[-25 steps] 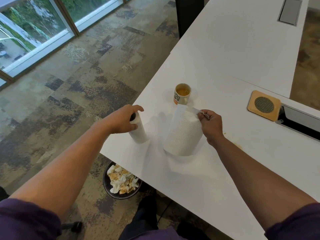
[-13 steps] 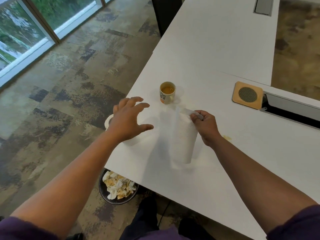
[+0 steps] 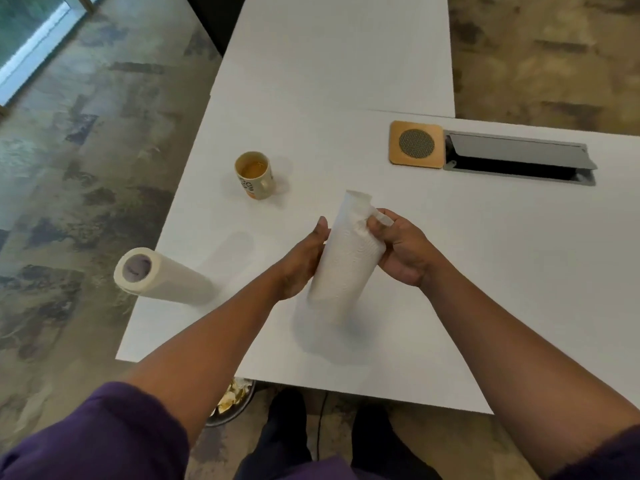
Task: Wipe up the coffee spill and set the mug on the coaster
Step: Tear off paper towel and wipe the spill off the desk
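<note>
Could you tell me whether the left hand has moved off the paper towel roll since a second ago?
Yes. The left hand has left the paper towel roll at the table edge and crossed rightward to the torn sheet.

Premises: an office, most likely an open work area or meeting space. Evidence follows. Two long white desks (image 3: 346, 81) abut one another, with a seam visible between the tops. A grey cable hatch (image 3: 519, 157) is set flush into the near desk, its lid raised over a dark recess, as fitted for power and data leads. Flooring is commercial carpet tile (image 3: 86, 150) in mottled grey and tan blocks. Floor-level glazing (image 3: 31, 39) with a pale frame runs along the far left. A waste bin (image 3: 232, 403) holding crumpled paper stands under the desk edge.
</note>
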The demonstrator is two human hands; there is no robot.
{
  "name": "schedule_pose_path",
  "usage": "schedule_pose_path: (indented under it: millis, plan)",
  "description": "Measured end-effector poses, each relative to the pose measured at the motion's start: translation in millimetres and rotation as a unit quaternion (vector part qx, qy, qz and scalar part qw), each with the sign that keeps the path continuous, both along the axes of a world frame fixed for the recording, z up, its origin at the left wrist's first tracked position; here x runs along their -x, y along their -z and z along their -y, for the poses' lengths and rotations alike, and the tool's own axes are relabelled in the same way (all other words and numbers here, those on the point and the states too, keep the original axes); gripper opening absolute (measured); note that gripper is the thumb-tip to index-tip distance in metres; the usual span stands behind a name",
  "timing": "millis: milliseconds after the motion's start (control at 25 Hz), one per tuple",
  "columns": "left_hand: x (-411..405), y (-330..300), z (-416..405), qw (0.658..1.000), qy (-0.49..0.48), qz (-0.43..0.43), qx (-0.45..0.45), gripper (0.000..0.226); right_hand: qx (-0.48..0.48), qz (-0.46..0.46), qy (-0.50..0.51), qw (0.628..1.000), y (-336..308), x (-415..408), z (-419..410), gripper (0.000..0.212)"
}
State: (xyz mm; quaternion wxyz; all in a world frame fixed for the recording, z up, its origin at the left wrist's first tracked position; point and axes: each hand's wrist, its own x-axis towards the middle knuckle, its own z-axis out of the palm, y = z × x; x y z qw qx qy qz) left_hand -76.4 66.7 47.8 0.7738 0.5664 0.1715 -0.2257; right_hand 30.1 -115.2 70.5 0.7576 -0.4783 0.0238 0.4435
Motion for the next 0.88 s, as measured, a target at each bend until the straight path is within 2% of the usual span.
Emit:
schedule_pose_path:
  millis: [160,280,400,560,720,880]
  plan:
    - [-18.2,13.5,28.4,0.998,0.030,-0.005,0.053,0.081,-0.008,-0.004,0.036,0.999,3.9,-7.5,28.5,0.018]
    - [-25.4,27.2,45.2,0.999,0.038,-0.006,0.028,0.076,0.044,0.014,0.065,0.997,15.2,-8.6,49.6,0.015]
    - [-31.1,31.5,59.0,1.000,0.028,-0.010,0.006,0.062,0.123,0.033,0.087,0.988,27.4,-6.1,63.3,0.010]
    - [-39.1,33.0,71.4,0.999,0.029,-0.015,-0.025,0.052,0.219,0.078,0.128,0.964,35.3,-6.6,72.2,0.016]
    - [-44.8,33.9,78.1,0.998,0.030,-0.033,-0.039,0.049,0.239,0.095,0.180,0.950,37.7,-7.4,74.9,0.015]
    - [-46.5,33.0,81.7,0.998,0.042,-0.051,-0.014,0.047,0.259,0.090,0.191,0.942,38.8,-6.6,72.3,0.015]
